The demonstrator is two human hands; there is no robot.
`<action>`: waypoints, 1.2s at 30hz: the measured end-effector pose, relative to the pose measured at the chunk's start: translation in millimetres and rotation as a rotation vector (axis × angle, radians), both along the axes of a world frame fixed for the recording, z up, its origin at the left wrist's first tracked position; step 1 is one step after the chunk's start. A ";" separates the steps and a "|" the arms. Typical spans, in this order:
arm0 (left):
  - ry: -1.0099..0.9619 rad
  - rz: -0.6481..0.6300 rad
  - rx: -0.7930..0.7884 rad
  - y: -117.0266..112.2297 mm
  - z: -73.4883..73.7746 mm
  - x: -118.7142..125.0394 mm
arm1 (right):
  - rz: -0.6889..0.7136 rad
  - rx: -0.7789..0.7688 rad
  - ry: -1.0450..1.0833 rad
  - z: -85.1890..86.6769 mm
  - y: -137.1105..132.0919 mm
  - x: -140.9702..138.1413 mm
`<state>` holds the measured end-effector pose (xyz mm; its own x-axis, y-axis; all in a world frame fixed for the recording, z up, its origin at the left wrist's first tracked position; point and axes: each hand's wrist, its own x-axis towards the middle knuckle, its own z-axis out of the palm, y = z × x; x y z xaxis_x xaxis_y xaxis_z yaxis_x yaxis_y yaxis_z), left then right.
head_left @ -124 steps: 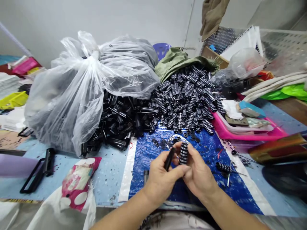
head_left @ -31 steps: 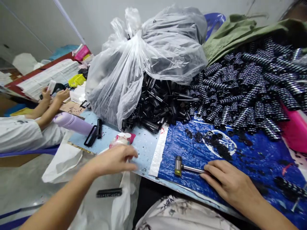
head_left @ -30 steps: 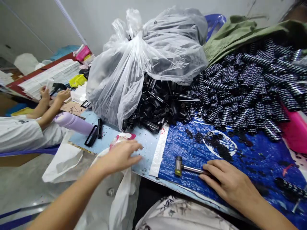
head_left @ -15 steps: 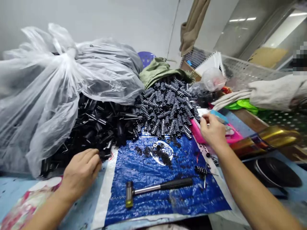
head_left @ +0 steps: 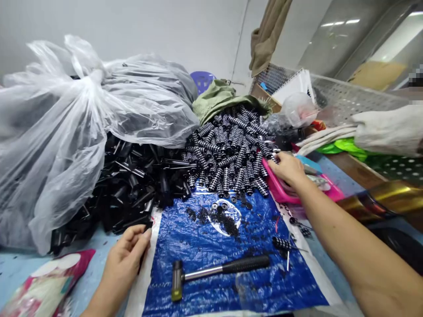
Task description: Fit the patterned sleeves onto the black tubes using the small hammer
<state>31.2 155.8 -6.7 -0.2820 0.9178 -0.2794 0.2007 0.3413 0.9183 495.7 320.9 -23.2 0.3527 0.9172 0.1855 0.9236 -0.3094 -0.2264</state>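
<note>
My left hand is closed at the near edge of a heap of glossy black parts, its thumb and fingers pinching a dark black piece. Over on the right, my right hand reaches to the side of a pile of ridged black-and-silver cylinders. Its fingers are bent around the end of one cylinder, partly hidden by the hand. Below that hand sits a pink tray. A hammer with a black grip lies on the blue plastic sheet between my hands.
A tied clear plastic bag bulges over the black heap. Green cloth covers the back of the cylinder pile. Black crumbs and a loose ridged cylinder lie on the sheet. A gold cylindrical object is at the right.
My left hand has turned, thumb side up, and now shows a black piece in its fingers. My right hand has shifted slightly and its fingers have come down against the cylinder pile's edge.
</note>
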 end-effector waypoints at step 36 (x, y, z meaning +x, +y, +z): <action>-0.367 -0.180 -0.099 -43.3 -4.2 60.8 | -0.072 0.914 0.528 44.6 -79.0 -0.5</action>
<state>92.0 112.6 -10.9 0.0157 0.9071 -0.4206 -0.0695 0.4207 0.9046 495.2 241.9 21.4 0.6380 0.4803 0.6019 0.6260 0.1316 -0.7686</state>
